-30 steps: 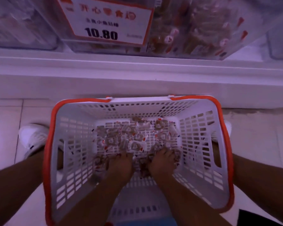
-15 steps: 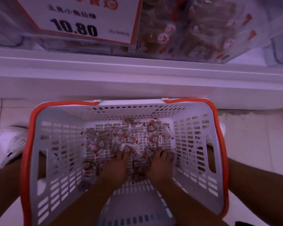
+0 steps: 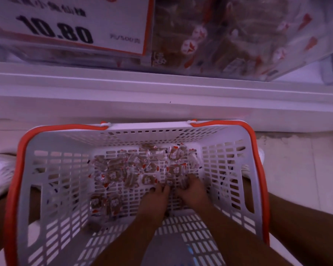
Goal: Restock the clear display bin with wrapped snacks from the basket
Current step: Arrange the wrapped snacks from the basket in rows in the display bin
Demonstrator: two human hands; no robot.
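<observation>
A white slotted basket with an orange rim (image 3: 257, 162) stands on the floor in front of me. Wrapped brown snacks (image 3: 142, 169) lie spread over its bottom, and two more (image 3: 106, 205) lie apart at the near left. Both my hands are down inside, close together at the right of the pile. My left hand (image 3: 155, 201) has its fingers curled down onto the snacks. My right hand (image 3: 195, 191) curls round a small bunch of wrappers. The clear display bin (image 3: 248, 39), above on the shelf, holds several of the same snacks.
A white price card reading 10.80 (image 3: 75, 25) covers the bin's left front. A white shelf ledge (image 3: 161, 93) runs across between bin and basket. My white shoes (image 3: 0, 169) (image 3: 260, 156) and legs flank the basket on the pale tiled floor.
Both hands have slid to the right along the basket bottom and closed in on each other, gathering snacks. The view has dropped closer to the basket.
</observation>
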